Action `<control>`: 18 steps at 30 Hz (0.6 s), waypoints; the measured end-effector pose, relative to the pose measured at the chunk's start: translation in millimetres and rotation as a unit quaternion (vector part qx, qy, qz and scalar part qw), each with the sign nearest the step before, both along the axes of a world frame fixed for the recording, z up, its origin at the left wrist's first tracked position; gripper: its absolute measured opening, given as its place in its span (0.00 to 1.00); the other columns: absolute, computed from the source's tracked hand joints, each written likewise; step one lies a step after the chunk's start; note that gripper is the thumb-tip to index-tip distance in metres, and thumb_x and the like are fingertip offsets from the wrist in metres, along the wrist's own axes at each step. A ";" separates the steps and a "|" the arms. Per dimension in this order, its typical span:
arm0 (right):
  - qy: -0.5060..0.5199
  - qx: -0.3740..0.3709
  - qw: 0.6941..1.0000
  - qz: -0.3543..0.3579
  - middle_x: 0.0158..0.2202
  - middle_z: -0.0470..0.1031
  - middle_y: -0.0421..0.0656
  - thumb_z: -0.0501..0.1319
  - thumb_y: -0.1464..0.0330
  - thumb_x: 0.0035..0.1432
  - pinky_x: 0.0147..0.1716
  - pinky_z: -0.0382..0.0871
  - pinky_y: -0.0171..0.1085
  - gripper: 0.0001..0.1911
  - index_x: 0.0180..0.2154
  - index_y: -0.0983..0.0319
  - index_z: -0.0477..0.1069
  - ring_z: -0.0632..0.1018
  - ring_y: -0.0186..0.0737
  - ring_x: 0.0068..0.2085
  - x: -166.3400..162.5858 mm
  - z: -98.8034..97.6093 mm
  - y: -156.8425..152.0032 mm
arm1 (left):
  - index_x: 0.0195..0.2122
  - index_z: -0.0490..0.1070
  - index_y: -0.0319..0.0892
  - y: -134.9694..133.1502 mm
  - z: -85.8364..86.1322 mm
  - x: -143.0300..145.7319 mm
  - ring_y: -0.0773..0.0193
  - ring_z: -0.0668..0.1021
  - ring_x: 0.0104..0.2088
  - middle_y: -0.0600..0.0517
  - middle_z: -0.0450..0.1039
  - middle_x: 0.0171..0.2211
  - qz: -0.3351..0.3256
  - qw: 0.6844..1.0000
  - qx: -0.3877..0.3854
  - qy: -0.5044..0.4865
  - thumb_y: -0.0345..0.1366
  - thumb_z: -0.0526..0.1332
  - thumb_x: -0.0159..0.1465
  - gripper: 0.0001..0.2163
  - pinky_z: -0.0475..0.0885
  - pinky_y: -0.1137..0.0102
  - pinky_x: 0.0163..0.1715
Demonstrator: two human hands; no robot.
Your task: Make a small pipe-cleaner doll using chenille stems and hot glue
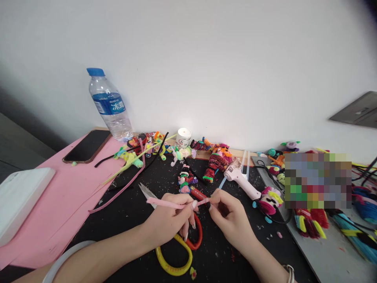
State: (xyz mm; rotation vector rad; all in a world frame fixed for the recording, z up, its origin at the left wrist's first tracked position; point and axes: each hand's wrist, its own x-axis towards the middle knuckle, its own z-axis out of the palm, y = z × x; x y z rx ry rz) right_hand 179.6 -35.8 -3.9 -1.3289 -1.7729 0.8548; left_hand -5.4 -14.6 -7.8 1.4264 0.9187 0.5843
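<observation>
My left hand [172,218] and my right hand [231,216] meet over a black mat [129,212]. Both pinch a pink pipe cleaner [167,204] that runs level between them; its free end sticks out to the left. The right fingertips close on its right end, where a small dark bit shows. Under my left hand lie scissors [176,255] with one yellow and one red handle loop, their blades pointing up left. A red lighter [198,193] lies just behind my fingers.
Several pipe-cleaner figures [216,161] crowd the back of the mat. A white glue gun [241,181], a lit candle [183,137], a water bottle [110,106] and a phone [88,146] on pink paper [59,212] stand around. A white box [17,196] sits at left.
</observation>
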 end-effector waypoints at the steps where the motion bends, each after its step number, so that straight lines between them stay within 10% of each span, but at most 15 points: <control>1: -0.008 0.005 1.000 0.001 0.24 0.61 0.37 0.53 0.75 0.57 0.23 0.54 0.32 0.08 0.26 0.61 0.61 0.61 0.32 0.25 -0.1 -0.1 0.0 | 0.26 0.66 0.38 -0.5 0.4 -0.1 0.72 0.69 0.12 0.55 0.68 0.15 0.001 1.000 0.010 0.008 0.43 0.51 0.64 0.16 0.65 0.77 0.16; 18: -0.141 0.074 0.987 0.033 0.24 0.59 0.37 0.52 0.79 0.53 0.25 0.56 0.32 0.10 0.25 0.60 0.58 0.64 0.33 0.26 -3.0 2.4 -1.3 | 0.23 0.66 0.40 -2.8 13.6 1.7 0.72 0.68 0.12 0.58 0.63 0.11 -0.009 0.995 0.072 0.072 0.40 0.49 0.65 0.16 0.63 0.78 0.18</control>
